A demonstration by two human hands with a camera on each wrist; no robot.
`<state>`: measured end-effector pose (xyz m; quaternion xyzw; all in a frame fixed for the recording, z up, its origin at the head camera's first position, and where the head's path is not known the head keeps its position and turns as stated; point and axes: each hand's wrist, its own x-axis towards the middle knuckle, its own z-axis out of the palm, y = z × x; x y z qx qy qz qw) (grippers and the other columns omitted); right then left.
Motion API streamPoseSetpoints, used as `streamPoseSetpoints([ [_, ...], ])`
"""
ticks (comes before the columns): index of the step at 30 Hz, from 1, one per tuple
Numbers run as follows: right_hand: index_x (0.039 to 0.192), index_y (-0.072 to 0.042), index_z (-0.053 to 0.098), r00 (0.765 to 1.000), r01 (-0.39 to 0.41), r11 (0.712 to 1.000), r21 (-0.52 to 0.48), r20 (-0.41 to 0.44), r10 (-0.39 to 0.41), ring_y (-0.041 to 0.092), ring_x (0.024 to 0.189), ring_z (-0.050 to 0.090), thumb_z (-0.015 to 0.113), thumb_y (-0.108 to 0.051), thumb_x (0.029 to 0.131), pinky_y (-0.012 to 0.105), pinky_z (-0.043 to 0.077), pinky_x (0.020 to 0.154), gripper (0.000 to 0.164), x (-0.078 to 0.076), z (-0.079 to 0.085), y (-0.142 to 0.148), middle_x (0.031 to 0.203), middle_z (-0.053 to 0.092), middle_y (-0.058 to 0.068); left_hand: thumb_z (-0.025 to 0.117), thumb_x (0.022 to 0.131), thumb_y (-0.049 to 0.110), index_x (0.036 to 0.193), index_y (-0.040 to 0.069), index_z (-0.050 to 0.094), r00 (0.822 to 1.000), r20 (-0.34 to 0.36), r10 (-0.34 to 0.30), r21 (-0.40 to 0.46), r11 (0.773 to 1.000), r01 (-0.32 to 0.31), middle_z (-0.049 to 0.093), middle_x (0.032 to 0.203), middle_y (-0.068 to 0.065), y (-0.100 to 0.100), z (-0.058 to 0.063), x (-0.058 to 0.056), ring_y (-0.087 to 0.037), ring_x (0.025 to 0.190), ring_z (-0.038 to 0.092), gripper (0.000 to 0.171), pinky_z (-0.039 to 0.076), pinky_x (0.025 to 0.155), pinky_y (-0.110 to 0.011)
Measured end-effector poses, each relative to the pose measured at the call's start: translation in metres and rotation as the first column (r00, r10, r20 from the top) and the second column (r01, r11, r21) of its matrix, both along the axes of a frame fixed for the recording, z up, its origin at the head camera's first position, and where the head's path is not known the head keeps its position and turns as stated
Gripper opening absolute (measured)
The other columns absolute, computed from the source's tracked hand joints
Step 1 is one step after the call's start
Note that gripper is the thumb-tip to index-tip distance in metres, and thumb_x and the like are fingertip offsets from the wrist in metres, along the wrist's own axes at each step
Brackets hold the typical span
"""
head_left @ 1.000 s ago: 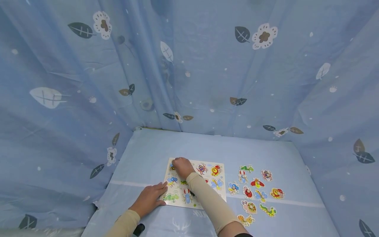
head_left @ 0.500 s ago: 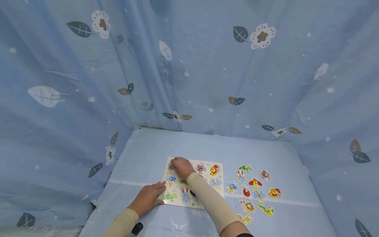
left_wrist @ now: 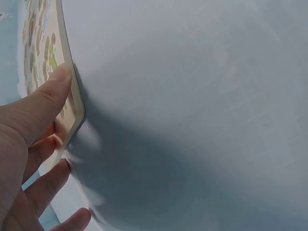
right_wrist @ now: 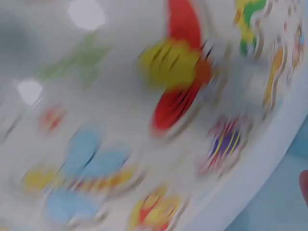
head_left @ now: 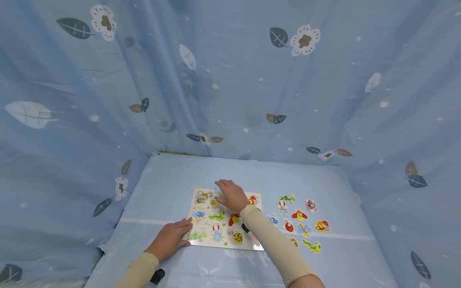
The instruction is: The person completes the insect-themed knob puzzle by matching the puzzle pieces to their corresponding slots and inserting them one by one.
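A white insect puzzle board (head_left: 226,245) lies flat on the table. My left hand (head_left: 170,236) rests at its near left corner. In the left wrist view the thumb (left_wrist: 60,74) touches the board's edge and the other fingers lie alongside. Over the upper middle of the board is my right hand (head_left: 232,196), fingers extended and holding nothing that I can see. A bee (head_left: 203,197) shows in the board's upper left corner. The right wrist view is blurred; in it are a red-winged insect (right_wrist: 175,96) and a blue-winged insect (right_wrist: 94,166) on the board.
Loose insect pieces lie right of the board, among them a ladybird (head_left: 288,226), a caterpillar (head_left: 311,246), a spider (head_left: 310,205) and a stag beetle (head_left: 282,208). My right sleeve (head_left: 273,244) covers some of them. A blue curtain (head_left: 234,80) stands behind the table.
My right hand has lifted off the bee at the upper left corner and moved right, its fingers opening out. The left hand stays at the board's corner. The head view has turned slightly right.
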<state>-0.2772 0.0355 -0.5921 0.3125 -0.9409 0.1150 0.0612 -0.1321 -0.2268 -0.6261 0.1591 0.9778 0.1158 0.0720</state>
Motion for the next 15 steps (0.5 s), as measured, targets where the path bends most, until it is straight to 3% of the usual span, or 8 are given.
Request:
streamPoseSetpoints([
  [6,0.148,-0.015,0.054,0.999,0.052,0.998,-0.017,-0.002,-0.052,0.024,0.131,0.062,0.076,-0.038,0.095,0.041,0.061,0.101,0.062,0.01,0.008,0.055,0.145,0.062,0.006,0.084,0.078,0.048,0.14,0.014,0.065,1.0,0.001,0.014,0.025,1.0,-0.014,0.053,0.157,0.003,-0.004,0.003,0.002,-0.025,0.141,0.057,0.073,0.051,0.112,-0.052],
  [10,0.147,-0.015,0.055,0.997,0.08,0.997,0.002,-0.014,-0.08,0.025,0.129,0.063,0.078,-0.039,0.094,0.042,0.063,0.096,0.063,0.015,0.003,0.095,0.143,0.063,0.006,0.085,0.078,0.045,0.141,0.011,0.064,1.0,-0.005,0.011,0.04,0.999,-0.011,0.053,0.158,-0.001,-0.005,0.005,0.001,-0.028,0.141,0.056,0.074,0.05,0.112,-0.055],
  [15,0.143,-0.014,0.059,0.985,0.17,0.985,0.022,0.016,-0.171,0.027,0.127,0.065,0.081,-0.036,0.091,0.045,0.063,0.097,0.061,0.028,-0.003,0.148,0.139,0.066,0.008,0.084,0.08,0.044,0.142,0.009,0.063,1.0,0.015,-0.014,0.057,0.998,0.013,0.052,0.158,-0.003,0.0,0.002,-0.002,-0.03,0.142,0.055,0.074,0.049,0.111,-0.057],
])
